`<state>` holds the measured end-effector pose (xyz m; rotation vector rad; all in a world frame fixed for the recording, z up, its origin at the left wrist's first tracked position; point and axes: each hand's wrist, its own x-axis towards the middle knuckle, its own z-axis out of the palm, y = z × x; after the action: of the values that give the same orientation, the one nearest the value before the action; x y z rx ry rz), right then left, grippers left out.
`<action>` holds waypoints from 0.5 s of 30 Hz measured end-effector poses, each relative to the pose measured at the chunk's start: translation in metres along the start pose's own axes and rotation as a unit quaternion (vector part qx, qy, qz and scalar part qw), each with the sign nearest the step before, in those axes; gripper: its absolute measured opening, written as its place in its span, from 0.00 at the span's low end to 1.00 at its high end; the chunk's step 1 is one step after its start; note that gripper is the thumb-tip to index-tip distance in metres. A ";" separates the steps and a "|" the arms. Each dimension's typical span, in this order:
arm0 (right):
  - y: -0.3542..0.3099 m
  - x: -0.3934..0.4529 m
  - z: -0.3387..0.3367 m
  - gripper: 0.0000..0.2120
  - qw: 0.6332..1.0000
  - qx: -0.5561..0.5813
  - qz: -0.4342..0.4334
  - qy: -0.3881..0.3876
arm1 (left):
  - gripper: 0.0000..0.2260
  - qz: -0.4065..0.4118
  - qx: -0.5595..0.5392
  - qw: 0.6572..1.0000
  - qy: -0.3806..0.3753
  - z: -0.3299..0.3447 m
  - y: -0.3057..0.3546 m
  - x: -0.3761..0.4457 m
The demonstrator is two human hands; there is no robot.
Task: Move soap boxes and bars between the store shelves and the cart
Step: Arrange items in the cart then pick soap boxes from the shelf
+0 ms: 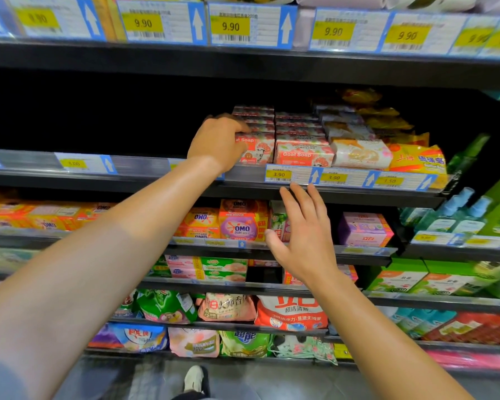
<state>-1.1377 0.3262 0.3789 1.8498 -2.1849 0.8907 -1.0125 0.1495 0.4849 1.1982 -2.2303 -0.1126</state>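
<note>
The left hand [218,145] curls over the front Goat Soap box [256,150], long side along the shelf edge. The right hand [303,232], fingers spread and holding nothing, hovers below; the neighbouring box [303,154] lies above its fingertips

Bare forearms, grey sleeve [0,376] (left), white shoe [193,378]

My single head camera faces the store shelves [243,174] close up, tilted down, my shoe [193,379] at six o'clock.
</note>
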 end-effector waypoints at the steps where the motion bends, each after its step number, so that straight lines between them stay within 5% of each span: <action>1: 0.000 0.000 0.000 0.36 1.000 -0.001 0.001 -0.002 | 0.17 -0.002 -0.006 1.000 0.000 0.000 0.000 0.000; 15: -0.014 -0.005 -0.001 0.34 1.000 0.021 -0.012 0.018 | 0.24 0.009 0.026 1.000 -0.008 -0.013 0.001 -0.029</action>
<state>-1.1236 0.3304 0.3820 1.8590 -2.1342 0.9652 -0.9940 0.1749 0.4827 1.2091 -2.2702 -0.0590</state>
